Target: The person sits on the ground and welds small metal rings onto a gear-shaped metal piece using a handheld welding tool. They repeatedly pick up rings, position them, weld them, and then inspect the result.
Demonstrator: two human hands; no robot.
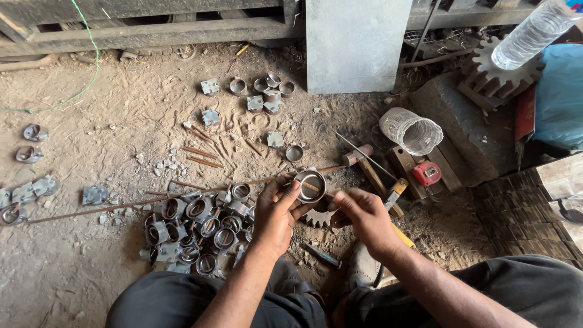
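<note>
My left hand [276, 212] grips a short metal ring [310, 185] by its rim, held up over the dirt floor. My right hand [363, 212] is closed beside it, fingertips touching the ring's right edge. Under both hands lies a small toothed gear [316, 216]. To the left of my left hand sits a heap of similar metal rings welded to plates [194, 234]. My knees in dark trousers show at the bottom edge.
More rings and square plates [261, 91] lie farther off, others at the left edge [27, 152]. Thin rods [121, 203] cross the dirt. A hammer [370, 167], tape measure [426, 173], clear plastic cup [412, 130], large gear [501, 70], water bottle [534, 30] and grey panel [355, 42] stand right.
</note>
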